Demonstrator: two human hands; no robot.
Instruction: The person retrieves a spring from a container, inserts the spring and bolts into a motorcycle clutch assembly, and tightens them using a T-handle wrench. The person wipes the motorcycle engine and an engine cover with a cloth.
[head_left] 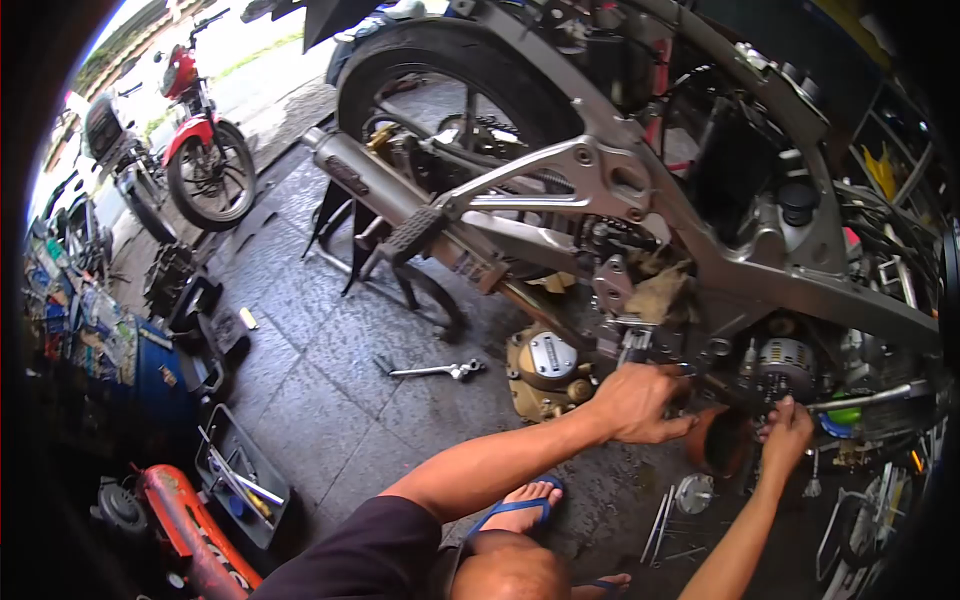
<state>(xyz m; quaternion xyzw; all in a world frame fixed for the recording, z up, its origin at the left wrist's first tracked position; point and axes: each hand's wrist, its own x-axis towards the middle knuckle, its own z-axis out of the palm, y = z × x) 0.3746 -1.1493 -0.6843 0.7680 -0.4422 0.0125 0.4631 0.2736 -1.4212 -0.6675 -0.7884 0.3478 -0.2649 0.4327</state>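
Observation:
My left hand (645,402) reaches in beside the motorcycle engine, its fingers curled away from me around the edge of a metal part and the thumb pointing right. What those fingers hold is hidden. My right hand (788,435) is at the front of the engine, fingertips pinched just below the round slotted clutch basket (785,360). Whatever sits in that pinch is too small to name. Left of my left hand, a gold engine cover (548,362) lies on the floor. A brownish rag (657,292) rests on the engine above it.
The motorcycle's grey frame (745,275) and silver exhaust (365,180) hang over the work. A reddish-brown bowl (716,440) stands between my hands. A wrench (440,370) lies on the tiles. A tool tray (240,480) and an orange cylinder (195,530) stand at lower left.

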